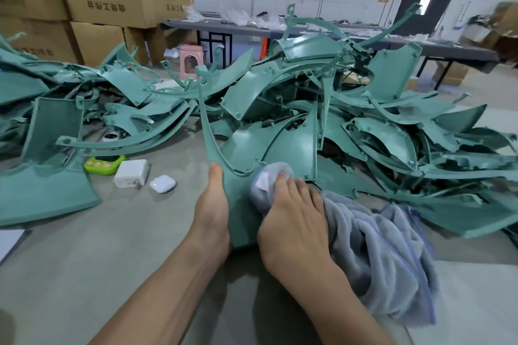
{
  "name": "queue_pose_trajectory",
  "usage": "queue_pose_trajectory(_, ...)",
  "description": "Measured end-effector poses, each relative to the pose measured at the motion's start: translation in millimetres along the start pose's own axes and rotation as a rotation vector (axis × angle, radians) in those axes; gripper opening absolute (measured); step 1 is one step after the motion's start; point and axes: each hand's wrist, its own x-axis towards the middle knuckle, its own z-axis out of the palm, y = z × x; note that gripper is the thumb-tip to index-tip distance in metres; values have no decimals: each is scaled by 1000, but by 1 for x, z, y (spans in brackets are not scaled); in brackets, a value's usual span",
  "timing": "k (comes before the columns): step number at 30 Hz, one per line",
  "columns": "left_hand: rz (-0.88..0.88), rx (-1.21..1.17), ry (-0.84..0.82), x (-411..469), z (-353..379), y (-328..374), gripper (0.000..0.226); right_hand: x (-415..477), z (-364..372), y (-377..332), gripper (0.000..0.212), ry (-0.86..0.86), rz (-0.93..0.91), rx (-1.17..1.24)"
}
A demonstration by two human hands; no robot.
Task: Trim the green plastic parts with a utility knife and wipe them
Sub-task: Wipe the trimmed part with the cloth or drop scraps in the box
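Note:
A green plastic part (246, 148) stands tilted in front of me, its lower edge near the floor. My left hand (211, 204) grips its left edge, thumb along the front, fingers hidden behind. My right hand (294, 221) holds a grey-blue cloth (378, 255) and presses a bunched end of it against the part's lower face. The rest of the cloth trails to the right. No utility knife is visible.
A big heap of green plastic parts (378, 109) fills the floor ahead and right; more lie at the left (47, 171). A green toy-like gadget (105, 163), white charger (131, 173) and white earbud case (162, 184) sit left. Cardboard boxes (98, 3) and tables (308, 31) stand behind.

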Motion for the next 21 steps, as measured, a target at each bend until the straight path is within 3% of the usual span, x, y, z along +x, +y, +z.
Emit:
queue_pose_trajectory(3, 54, 25, 68, -7, -4, 4, 71, -6, -7, 4, 57, 16, 26, -91)
queue_pose_trajectory(7, 36, 41, 103, -9, -11, 12, 76, -18, -21, 5, 58, -34, -93, -182)
queue_pose_trajectory(10, 15, 20, 155, -8, -11, 19, 71, -23, -38, -3, 24, -77, -132, -180)
queue_pose_trajectory(13, 34, 88, 197, -8, -12, 25, 64, -26, -45, -6, 4, -124, -219, -125)
queue_pose_trajectory(15, 7, 182, 186, -10, -13, 26, 63, -29, -41, -3, 8, -39, -255, 46)
queue_pose_trajectory(17, 2, 303, 130, -11, -15, 25, 54, -30, -36, 3, 13, 209, -210, 233)
queue_pose_trajectory(19, 45, 404, 72, -10, -17, 24, 34, -30, -38, 5, 40, 465, -132, 401)
queue_pose_trajectory(21, 73, 434, 26, -13, -18, 26, 16, -31, -42, 4, 66, 607, -119, 516)
